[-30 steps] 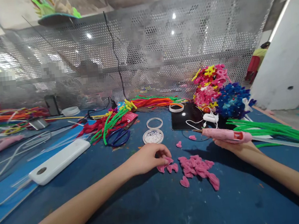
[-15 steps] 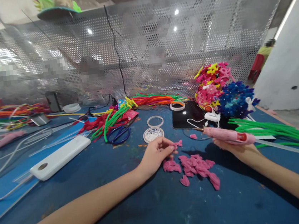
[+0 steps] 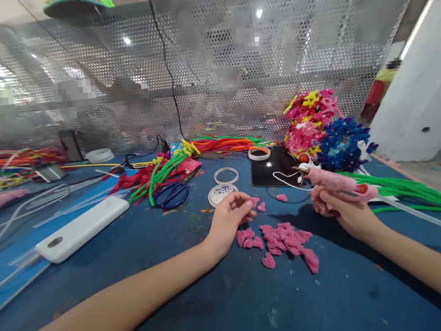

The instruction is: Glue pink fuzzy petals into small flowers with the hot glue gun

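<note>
Blue tabletop (image 3: 205, 310) bears pink pieces (image 3: 286, 238) between both hands (image 3: 229, 222) (image 3: 347, 210).

Pink pile (image 3: 285, 239) midway, nearside free

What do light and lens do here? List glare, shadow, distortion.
Head view: a bright spot glints on the black panel; head view: shadow darkens the table below the right hand; head view: the pale wall leans, likely from lens distortion.

a craft workshop: paint-flecked blue table (image 3: 221, 309), 2 pink glue guns (image 3: 332, 182), bundled fuzzy stems (image 3: 418, 191)
</note>
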### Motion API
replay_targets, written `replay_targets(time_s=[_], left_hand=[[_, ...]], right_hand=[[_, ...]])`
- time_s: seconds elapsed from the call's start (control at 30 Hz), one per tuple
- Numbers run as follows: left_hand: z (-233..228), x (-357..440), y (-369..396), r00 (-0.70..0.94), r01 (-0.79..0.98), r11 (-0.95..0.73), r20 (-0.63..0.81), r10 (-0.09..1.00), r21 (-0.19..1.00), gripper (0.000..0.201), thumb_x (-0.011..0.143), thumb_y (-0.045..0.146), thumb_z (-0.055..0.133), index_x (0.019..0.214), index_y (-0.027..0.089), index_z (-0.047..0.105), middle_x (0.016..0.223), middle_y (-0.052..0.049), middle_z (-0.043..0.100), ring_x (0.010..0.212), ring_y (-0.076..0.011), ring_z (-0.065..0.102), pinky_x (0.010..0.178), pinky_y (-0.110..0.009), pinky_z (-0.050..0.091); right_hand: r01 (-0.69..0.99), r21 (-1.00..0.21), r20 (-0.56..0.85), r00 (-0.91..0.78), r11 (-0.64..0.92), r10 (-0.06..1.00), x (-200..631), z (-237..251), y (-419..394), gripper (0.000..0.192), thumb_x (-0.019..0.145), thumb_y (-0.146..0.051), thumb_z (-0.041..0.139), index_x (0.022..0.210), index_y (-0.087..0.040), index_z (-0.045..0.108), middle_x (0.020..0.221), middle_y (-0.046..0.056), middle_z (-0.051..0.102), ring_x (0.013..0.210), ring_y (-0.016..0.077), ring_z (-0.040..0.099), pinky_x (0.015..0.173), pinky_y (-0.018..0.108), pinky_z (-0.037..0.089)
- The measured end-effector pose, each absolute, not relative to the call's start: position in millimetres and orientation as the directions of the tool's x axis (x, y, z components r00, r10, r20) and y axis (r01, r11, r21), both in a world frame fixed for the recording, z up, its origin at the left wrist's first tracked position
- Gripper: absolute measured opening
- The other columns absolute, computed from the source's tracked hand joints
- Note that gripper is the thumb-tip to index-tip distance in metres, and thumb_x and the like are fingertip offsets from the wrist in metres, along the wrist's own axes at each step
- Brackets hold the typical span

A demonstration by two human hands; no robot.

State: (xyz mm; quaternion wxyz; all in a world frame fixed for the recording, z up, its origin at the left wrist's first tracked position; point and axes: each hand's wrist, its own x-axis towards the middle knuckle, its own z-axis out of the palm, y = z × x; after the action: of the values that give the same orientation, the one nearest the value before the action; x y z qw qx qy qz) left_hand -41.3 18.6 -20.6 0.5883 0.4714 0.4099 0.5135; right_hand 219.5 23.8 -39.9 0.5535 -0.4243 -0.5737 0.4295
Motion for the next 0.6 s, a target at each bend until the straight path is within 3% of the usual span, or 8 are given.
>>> replay_targets(time_s=[0.1,0.3,0.6], left_hand=[[-23.9,-45.6,24.8,0.118,-0.314,0.080,-0.045,0.992,0.946,0.027,0.067,0.028,0.075,0.083,0.017,0.056,0.069,0.005,0.059,0.061,-0.0066,0.058,0.061,-0.018,0.047],[-24.4,-53.1,35.3,0.198,-0.435,0.197,-0.120,0.973,0.878,0.021,0.071,0.021,0.071,0.082,0.017,0.054,0.066,0.003,0.056,0.060,-0.0067,0.057,0.062,-0.021,0.050],[-21.6,-59.8,39.9,0.249,-0.315,0.160,-0.081,0.965,0.936,0.028,0.063,0.019,0.079,0.078,0.014,0.056,0.069,0.002,0.062,0.056,-0.0075,0.060,0.054,-0.019,0.049]], right_hand=[[-0.264,-0.941,0.221,-0.001,0.213,0.975,221.1,-35.5,27.4,0.029,0.073,-0.044,0.067,0.060,-0.020,0.057,0.062,-0.002,0.051,0.049,0.0090,0.045,0.051,0.026,0.046],[-0.515,-0.855,0.027,0.061,0.055,0.998,233.8,-34.4,37.2,0.027,0.076,-0.048,0.063,0.070,-0.023,0.056,0.063,-0.004,0.048,0.047,0.0080,0.040,0.047,0.026,0.046],[-0.543,-0.840,0.004,0.036,0.023,0.999,235.0,-36.7,35.6,0.027,0.077,-0.047,0.063,0.072,-0.022,0.056,0.065,-0.004,0.046,0.050,0.0088,0.040,0.050,0.027,0.048]])
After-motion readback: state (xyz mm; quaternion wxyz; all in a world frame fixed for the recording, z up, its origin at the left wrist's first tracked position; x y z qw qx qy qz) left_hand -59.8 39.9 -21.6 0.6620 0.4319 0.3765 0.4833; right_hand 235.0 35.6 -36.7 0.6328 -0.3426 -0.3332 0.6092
